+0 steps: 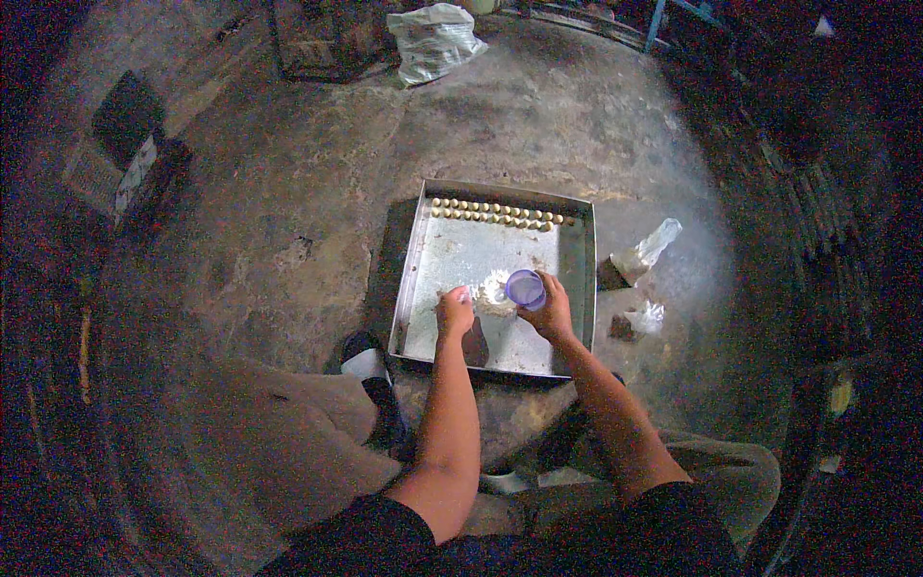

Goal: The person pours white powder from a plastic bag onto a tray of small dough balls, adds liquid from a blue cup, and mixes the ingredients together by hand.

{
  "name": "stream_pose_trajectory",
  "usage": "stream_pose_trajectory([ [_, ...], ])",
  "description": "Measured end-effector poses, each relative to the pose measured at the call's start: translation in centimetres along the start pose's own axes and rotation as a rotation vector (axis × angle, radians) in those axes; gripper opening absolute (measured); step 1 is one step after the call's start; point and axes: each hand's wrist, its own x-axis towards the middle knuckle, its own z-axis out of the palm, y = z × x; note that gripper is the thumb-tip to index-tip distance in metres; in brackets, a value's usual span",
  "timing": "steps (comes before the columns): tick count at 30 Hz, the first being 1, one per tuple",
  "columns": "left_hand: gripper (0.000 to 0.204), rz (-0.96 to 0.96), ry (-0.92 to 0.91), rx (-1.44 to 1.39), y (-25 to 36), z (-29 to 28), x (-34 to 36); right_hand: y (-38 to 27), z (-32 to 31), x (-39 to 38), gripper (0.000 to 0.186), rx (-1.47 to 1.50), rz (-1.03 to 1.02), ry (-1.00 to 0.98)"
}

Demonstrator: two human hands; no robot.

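Observation:
In the head view a square metal tray with low sides lies on the floor in front of me. My right hand grips a small purple cup, tilted over the tray's middle. Just left of the cup is a heap of white material, probably powder or small pieces; I cannot tell which. My left hand is closed beside that heap, with something small and pale at its fingertips that I cannot make out. Two rows of small, round, pale pieces line the tray's far side.
Right of the tray stand an open bag with a clear plastic top and a smaller crumpled plastic bag. A large whitish sack sits at the far side. My feet and bent legs flank the tray's near edge.

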Motion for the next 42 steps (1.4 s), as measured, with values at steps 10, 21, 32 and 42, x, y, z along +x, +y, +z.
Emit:
stream_pose_trajectory([
  [10,0.027,0.054,0.019,-0.020,-1.0,0.4,0.2,-0.5,-0.3,0.3,0.080,-0.080,0.000,-0.027],
  [21,0.029,0.047,-0.009,0.010,0.1,0.3,-0.5,-0.1,-0.4,-0.1,0.082,-0.132,0.058,-0.033],
  [32,0.026,0.092,0.022,0.017,-1.2,0.9,-0.1,0.0,-0.3,-0.2,0.085,-0.182,0.075,-0.033],
  [42,0.027,0.082,0.007,-0.053,-3.0,1.7,1.0,-0.4,-0.1,-0.3,0.085,-0.237,0.088,-0.050],
])
